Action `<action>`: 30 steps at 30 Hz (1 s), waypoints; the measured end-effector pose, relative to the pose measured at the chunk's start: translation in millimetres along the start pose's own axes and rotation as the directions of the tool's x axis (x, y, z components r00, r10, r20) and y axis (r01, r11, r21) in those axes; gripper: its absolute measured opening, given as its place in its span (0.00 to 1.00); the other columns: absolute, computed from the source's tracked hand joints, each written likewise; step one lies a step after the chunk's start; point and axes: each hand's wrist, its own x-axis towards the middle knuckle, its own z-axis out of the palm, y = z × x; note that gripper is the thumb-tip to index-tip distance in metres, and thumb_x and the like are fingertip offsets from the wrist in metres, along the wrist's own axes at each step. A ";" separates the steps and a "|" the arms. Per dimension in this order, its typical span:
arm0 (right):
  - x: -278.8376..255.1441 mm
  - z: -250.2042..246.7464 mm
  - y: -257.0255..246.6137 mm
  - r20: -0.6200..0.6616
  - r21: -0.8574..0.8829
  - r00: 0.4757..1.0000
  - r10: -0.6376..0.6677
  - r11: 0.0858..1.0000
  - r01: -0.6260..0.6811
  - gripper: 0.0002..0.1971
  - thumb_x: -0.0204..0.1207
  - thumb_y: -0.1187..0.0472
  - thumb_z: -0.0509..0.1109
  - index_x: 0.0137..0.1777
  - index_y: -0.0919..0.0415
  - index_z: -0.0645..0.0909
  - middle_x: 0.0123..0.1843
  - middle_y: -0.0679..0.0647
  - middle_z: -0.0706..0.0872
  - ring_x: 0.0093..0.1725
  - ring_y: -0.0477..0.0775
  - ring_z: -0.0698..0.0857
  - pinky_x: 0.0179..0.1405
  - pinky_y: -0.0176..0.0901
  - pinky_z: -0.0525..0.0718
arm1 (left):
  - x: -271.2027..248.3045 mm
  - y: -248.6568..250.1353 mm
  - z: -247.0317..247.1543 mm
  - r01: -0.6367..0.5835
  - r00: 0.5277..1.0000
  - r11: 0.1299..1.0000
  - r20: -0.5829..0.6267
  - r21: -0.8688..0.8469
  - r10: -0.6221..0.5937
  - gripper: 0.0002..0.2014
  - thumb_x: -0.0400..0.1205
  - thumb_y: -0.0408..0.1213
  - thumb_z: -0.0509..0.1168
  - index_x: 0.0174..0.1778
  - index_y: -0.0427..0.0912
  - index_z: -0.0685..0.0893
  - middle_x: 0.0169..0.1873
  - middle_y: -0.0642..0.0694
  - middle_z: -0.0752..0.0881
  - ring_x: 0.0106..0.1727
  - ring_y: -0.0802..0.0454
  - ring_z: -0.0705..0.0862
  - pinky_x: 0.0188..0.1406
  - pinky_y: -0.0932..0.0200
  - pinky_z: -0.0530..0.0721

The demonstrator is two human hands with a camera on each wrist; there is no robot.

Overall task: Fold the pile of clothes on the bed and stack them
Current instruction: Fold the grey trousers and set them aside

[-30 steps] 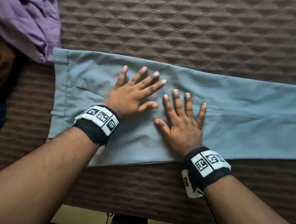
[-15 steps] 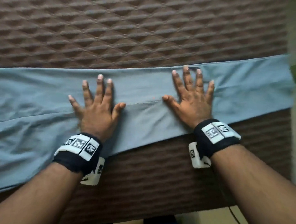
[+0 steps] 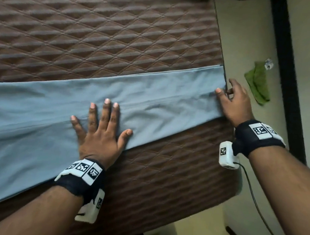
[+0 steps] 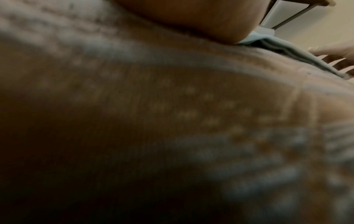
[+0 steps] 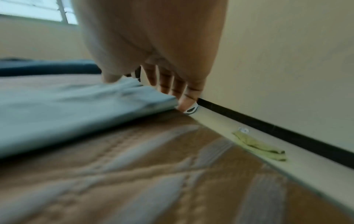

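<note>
Light blue trousers (image 3: 160, 100) lie flat across the brown quilted bed (image 3: 118, 37), with the leg end at the bed's right edge. My left hand (image 3: 101, 131) presses on the middle of the legs, fingers spread and straight. My right hand (image 3: 235, 102) is at the hem, with the thumb on top of the cloth and the fingers reaching down over the bed's edge round the hem's end. The right wrist view shows the hem (image 5: 153, 97) between thumb and fingers. The left wrist view is blurred; it shows the palm's heel (image 4: 191, 15) and a strip of the trousers (image 4: 287, 48).
A green cloth (image 3: 257, 84) and a small white object (image 3: 268, 64) lie on the pale floor right of the bed. A black skirting strip (image 3: 284, 69) runs along the wall there. A dark blue item (image 5: 47, 66) lies at the bed's far side.
Both hands slid right along the trouser legs. The right hand went from lying flat on the cloth to taking hold of the hem at the bed's edge. The left hand stays flat.
</note>
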 end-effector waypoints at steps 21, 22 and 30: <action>-24.9 -30.3 -102.8 0.160 0.508 0.972 0.170 0.830 -0.229 0.01 0.81 0.64 0.71 0.48 0.58 0.82 0.48 0.56 0.88 0.51 0.58 0.86 0.63 0.61 0.85 | -18.7 -65.1 -55.1 -0.165 0.986 0.625 -0.115 -0.763 0.120 0.26 0.81 0.62 0.57 0.71 0.56 0.82 0.75 0.56 0.77 0.79 0.64 0.70 0.83 0.60 0.56; -35.4 -29.9 -118.9 0.142 0.480 0.983 0.120 0.859 -0.175 0.02 0.79 0.64 0.73 0.49 0.59 0.83 0.48 0.55 0.88 0.51 0.58 0.86 0.60 0.58 0.86 | -26.8 -78.6 -59.9 -0.155 0.987 0.565 -0.147 -0.810 0.060 0.21 0.81 0.58 0.62 0.67 0.56 0.85 0.69 0.55 0.83 0.71 0.66 0.78 0.77 0.66 0.68; -210.3 75.4 -316.5 0.153 0.532 0.939 -0.309 0.826 0.185 0.12 0.70 0.68 0.80 0.40 0.56 0.79 0.35 0.47 0.81 0.34 0.38 0.77 0.37 0.30 0.77 | -90.4 -211.5 -77.0 0.246 0.913 0.124 0.187 -0.961 -0.363 0.10 0.85 0.42 0.67 0.59 0.44 0.88 0.44 0.47 0.91 0.39 0.51 0.89 0.37 0.57 0.87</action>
